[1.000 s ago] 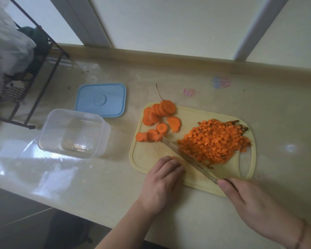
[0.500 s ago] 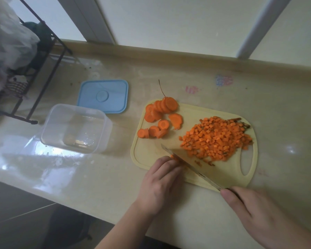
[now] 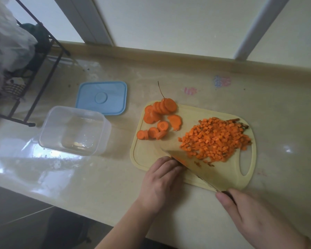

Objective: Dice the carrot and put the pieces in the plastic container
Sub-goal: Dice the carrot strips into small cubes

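From above: the knife (image 3: 201,164) has swung off the diced pile (image 3: 215,139) and now tilts by the left hand (image 3: 162,178), whose curled fingers hold down a hidden carrot bit on the cutting board (image 3: 147,157). The right hand (image 3: 255,214) grips the handle. Slices (image 3: 158,119) wait at the board's far-left corner — the container (image 3: 72,130), left of the board, stays empty.

Yellow cutting board (image 3: 144,159) on beige counter (image 3: 79,180). Diced carrot pile (image 3: 215,141) right, carrot slices (image 3: 158,119) left. Right hand (image 3: 255,218) grips knife (image 3: 203,164), blade tilted. Left hand (image 3: 160,182) curled at blade, orange bit under fingertips. Clear plastic container (image 3: 74,130) left of board, blue lid (image 3: 101,97) behind.
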`<state>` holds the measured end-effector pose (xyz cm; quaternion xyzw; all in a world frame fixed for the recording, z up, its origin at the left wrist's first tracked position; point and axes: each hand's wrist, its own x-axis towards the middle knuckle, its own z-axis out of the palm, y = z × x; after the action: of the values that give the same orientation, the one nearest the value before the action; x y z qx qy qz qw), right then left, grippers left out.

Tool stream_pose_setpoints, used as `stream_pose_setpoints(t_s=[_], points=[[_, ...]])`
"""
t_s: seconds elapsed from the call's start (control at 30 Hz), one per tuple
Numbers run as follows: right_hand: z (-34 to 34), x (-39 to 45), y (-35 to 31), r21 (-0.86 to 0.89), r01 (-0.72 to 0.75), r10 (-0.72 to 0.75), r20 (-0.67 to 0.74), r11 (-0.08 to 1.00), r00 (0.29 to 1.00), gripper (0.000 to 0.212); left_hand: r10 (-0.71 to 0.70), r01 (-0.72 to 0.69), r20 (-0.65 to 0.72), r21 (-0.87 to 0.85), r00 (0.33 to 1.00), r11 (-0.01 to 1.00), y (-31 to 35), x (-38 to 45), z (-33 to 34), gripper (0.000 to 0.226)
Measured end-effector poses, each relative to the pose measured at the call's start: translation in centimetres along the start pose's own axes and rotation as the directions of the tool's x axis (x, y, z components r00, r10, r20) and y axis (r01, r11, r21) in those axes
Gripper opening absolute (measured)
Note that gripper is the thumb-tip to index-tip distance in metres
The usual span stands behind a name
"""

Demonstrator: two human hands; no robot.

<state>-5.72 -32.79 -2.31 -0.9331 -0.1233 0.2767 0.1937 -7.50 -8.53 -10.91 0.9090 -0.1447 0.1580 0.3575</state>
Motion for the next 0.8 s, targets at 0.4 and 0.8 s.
stream_pose_setpoints(t_s=[0.4, 0.8], points=[[0.7, 1.4, -1.8, -0.011, 0.065, -0.066, -0.046, 0.998, 0.997, 0.068, -0.06, 0.056, -0.057, -0.065, 0.997, 0.996, 0.4, 0.8, -0.3, 0.012], [-0.3, 2.3, 2.9, 0.172, 0.121, -0.102, -0.12, 0.978, 0.988, 0.084, -0.025, 0.015, -0.11, -0.092, 0.994, 0.996, 0.3, 0.3, -0.2, 0.012]])
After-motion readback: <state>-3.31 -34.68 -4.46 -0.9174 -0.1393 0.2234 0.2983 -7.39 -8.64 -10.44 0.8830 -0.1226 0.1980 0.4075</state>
